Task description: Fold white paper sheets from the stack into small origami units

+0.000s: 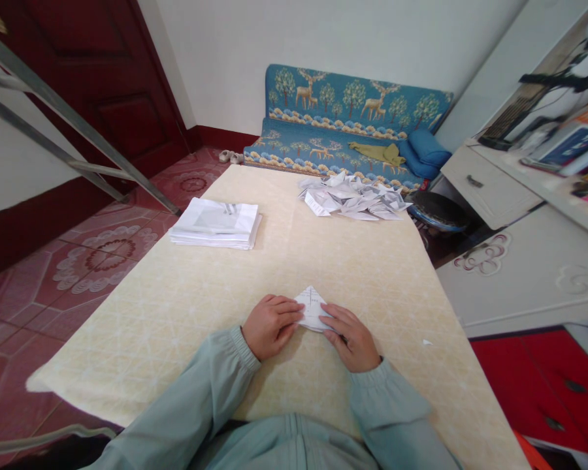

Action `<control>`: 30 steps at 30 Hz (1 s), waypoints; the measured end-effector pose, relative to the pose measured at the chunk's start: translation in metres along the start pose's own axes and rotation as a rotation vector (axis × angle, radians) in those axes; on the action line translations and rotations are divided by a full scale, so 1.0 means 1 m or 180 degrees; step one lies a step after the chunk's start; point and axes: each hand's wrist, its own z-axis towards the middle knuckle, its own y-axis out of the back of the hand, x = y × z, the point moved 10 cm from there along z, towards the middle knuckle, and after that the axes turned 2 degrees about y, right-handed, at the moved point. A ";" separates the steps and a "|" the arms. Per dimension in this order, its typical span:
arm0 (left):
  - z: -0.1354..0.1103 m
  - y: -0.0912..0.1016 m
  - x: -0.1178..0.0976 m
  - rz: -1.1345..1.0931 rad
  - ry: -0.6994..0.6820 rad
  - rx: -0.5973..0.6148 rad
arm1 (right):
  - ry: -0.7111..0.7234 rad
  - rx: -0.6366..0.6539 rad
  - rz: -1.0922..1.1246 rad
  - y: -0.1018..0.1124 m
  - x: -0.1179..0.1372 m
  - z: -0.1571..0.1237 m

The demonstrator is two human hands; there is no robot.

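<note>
Head view: folded paper (312, 316) points forward, long axis unclear.

A head-worn camera looks forward and down across a tabletop (362, 261). The left hand (270, 326) and right hand (353, 338) appear close; a sofa (343, 124) stands beyond.

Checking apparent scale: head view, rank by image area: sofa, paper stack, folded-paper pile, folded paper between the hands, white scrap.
1. Sofa
2. Paper stack and folded-paper pile: too alike to rank
3. Folded paper
4. White scrap
</note>
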 end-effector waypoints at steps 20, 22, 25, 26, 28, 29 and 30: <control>0.009 -0.004 0.009 0.0058 0.0429 -0.0140 | -0.0457 -0.0187 -0.0260 0.004 -0.003 0.014; 0.010 -0.002 0.011 -0.0003 0.0495 -0.0211 | -0.0592 -0.0203 -0.0260 0.004 -0.006 0.016; 0.010 0.000 0.017 -0.0119 0.0609 -0.0287 | -0.0759 -0.0230 -0.0231 0.004 -0.011 0.016; 0.010 0.001 0.019 -0.0158 0.0651 -0.0298 | -0.0811 -0.0240 -0.0214 0.004 -0.012 0.016; 0.010 0.001 0.023 -0.0242 0.0740 -0.0308 | -0.0921 -0.0245 -0.0181 0.004 -0.016 0.015; 0.010 0.001 0.025 -0.0284 0.0785 -0.0315 | -0.0981 -0.0235 -0.0170 0.004 -0.018 0.015; 0.010 0.002 0.027 -0.0321 0.0832 -0.0321 | -0.1042 -0.0222 -0.0167 0.003 -0.020 0.015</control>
